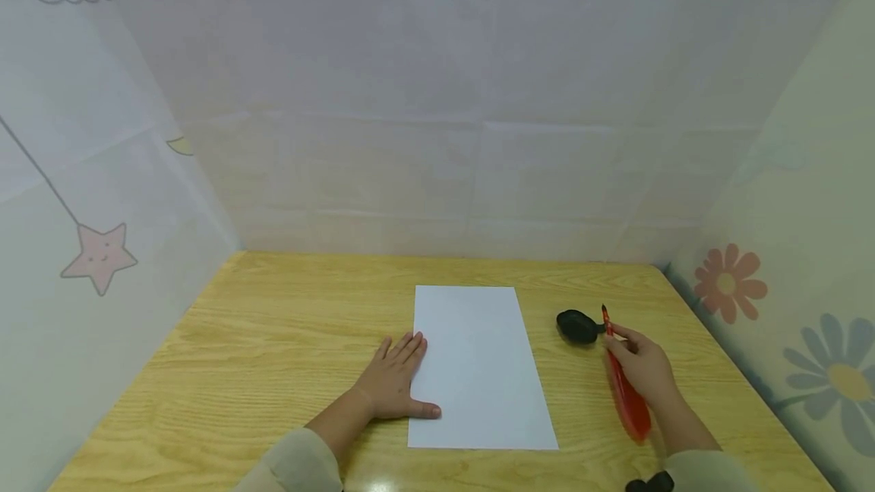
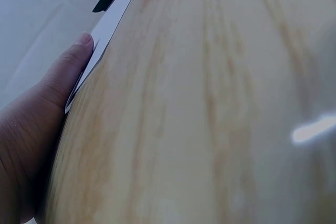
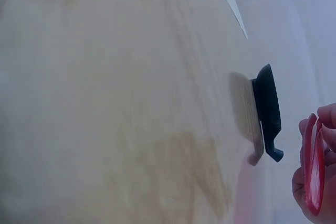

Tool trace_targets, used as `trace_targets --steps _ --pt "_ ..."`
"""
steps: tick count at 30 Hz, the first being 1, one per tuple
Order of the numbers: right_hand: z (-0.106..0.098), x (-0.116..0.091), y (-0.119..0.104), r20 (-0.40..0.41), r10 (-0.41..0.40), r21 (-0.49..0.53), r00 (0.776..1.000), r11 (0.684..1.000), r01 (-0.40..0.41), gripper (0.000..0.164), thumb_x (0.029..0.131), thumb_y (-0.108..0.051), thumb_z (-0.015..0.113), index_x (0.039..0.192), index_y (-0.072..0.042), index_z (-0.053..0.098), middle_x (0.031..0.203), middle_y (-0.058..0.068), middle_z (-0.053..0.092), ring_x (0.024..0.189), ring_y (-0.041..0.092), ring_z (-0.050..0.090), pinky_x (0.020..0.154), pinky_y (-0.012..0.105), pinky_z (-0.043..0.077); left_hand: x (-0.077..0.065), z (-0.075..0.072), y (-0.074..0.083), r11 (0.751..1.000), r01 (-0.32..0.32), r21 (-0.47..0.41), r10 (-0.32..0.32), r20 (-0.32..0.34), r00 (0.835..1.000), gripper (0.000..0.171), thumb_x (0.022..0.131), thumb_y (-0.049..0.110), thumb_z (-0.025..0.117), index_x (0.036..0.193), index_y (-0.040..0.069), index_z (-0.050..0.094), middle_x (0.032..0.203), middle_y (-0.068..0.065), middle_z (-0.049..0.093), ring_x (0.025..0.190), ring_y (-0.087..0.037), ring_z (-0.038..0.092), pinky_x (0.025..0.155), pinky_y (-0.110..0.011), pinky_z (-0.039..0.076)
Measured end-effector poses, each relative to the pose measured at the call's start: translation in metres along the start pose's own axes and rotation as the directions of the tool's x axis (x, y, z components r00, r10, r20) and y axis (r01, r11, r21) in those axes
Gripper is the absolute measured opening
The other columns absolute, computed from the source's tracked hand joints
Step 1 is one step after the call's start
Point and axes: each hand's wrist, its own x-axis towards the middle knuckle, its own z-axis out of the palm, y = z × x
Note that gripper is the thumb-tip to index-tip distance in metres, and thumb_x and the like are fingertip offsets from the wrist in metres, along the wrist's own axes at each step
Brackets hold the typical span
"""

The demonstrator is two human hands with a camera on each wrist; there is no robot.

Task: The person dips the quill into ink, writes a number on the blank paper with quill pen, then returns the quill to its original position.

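Observation:
A white sheet of paper (image 1: 478, 370) lies on the wooden table in front of me. My left hand (image 1: 393, 382) rests flat on its left edge, fingers straight and thumb spread onto the sheet; in the left wrist view the thumb (image 2: 73, 64) touches the paper's edge. To the right of the sheet, my right hand (image 1: 642, 367) pinches a red feather pen (image 1: 627, 405) between thumb and fingers. Its dark pointed tip faces away from me and its broad end faces me. Just left of that hand sits a small black dish with a short handle (image 1: 577, 326).
The wooden table (image 1: 273, 340) meets a pale cloth wall (image 1: 383, 173) at the back. Printed cloth walls stand on both sides, with a pink star (image 1: 100, 257) on the left and flowers (image 1: 731, 283) on the right.

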Motion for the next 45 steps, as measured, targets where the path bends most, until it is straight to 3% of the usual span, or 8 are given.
trace_targets --steps 13,26,32,36,38,40,43,45 --pt "0.009 -0.001 -0.008 -0.029 -0.078 0.04 0.997 0.996 0.079 0.055 0.102 -0.031 0.051 0.151 -0.008 0.037 0.103 0.012 0.064 0.063 0.008 0.045 0.053 0.026 0.041 -0.001 -0.003 0.001 1.0 0.005 0.006 -0.005 -0.006 1.0 0.118 0.076 0.084 0.051 0.157 0.007 0.017 0.166 -0.008 0.013 0.154 -0.025 0.01 0.123 -0.053 0.008" --pt "0.013 -0.003 -0.009 -0.036 -0.101 0.034 0.994 0.994 0.103 0.049 0.105 -0.029 0.042 0.149 -0.008 0.041 0.119 0.021 0.062 0.076 0.004 0.047 0.057 0.026 0.041 0.001 0.006 -0.001 1.0 0.013 -0.02 -0.014 -0.012 1.0 0.12 0.073 0.085 0.053 0.158 0.009 0.016 0.166 -0.006 0.01 0.155 -0.023 0.006 0.124 -0.053 0.003" --pt "0.014 -0.003 -0.007 -0.028 -0.12 0.028 0.992 0.992 0.121 0.052 0.106 -0.034 0.038 0.151 -0.008 0.037 0.132 0.021 0.061 0.086 -0.017 0.046 0.065 0.018 0.044 0.001 0.005 -0.002 1.0 0.004 -0.024 -0.005 -0.018 1.0 0.12 0.073 0.086 0.052 0.158 0.008 0.016 0.166 -0.007 0.011 0.155 -0.024 0.007 0.124 -0.054 0.004" --pt "0.013 -0.004 -0.008 -0.021 -0.126 0.037 0.992 0.991 0.127 0.053 0.107 -0.035 0.033 0.153 -0.009 0.033 0.138 0.02 0.057 0.116 0.008 0.057 0.077 0.004 0.039 0.001 0.004 -0.001 1.0 0.0 -0.028 -0.001 -0.018 1.0 0.12 0.073 0.086 0.052 0.158 0.008 0.017 0.166 -0.007 0.011 0.155 -0.024 0.007 0.124 -0.054 0.003" --pt "0.013 -0.004 -0.009 -0.017 -0.124 0.06 0.992 0.99 0.124 0.053 0.108 -0.034 0.031 0.154 -0.008 0.03 0.141 0.022 0.054 0.13 0.028 0.05 0.078 0.001 0.037 0.0 0.003 -0.001 0.999 -0.002 -0.034 0.001 -0.017 1.0 0.12 0.074 0.085 0.052 0.157 0.008 0.017 0.166 -0.007 0.011 0.155 -0.025 0.008 0.123 -0.054 0.003" --pt "0.013 -0.004 -0.009 -0.013 -0.126 0.087 0.992 0.988 0.127 0.054 0.108 -0.032 0.029 0.155 -0.007 0.027 0.142 0.025 0.051 0.137 0.035 0.042 0.077 0.0 0.036 0.0 0.002 0.0 0.999 -0.005 -0.037 0.004 -0.014 1.0 0.119 0.074 0.085 0.052 0.157 0.007 0.017 0.166 -0.008 0.011 0.154 -0.025 0.008 0.123 -0.054 0.004" --pt "0.014 -0.004 -0.008 -0.025 -0.135 0.103 0.991 0.985 0.136 0.054 0.108 -0.032 0.029 0.155 -0.007 0.026 0.141 0.024 0.051 0.129 0.023 0.05 0.074 0.002 0.04 -0.001 -0.001 0.001 0.999 -0.012 -0.032 0.011 -0.02 1.0 0.119 0.075 0.083 0.054 0.157 0.006 0.018 0.166 -0.01 0.014 0.154 -0.027 0.011 0.123 -0.055 0.007" --pt "0.014 -0.004 -0.008 -0.035 -0.138 0.114 0.99 0.983 0.142 0.054 0.108 -0.033 0.031 0.155 -0.008 0.026 0.136 0.014 0.058 0.115 0.004 0.054 0.072 0.007 0.043 -0.002 -0.002 0.002 1.0 -0.013 -0.022 0.012 -0.021 1.0 0.118 0.075 0.083 0.054 0.157 0.005 0.019 0.165 -0.01 0.015 0.154 -0.027 0.012 0.123 -0.055 0.008"
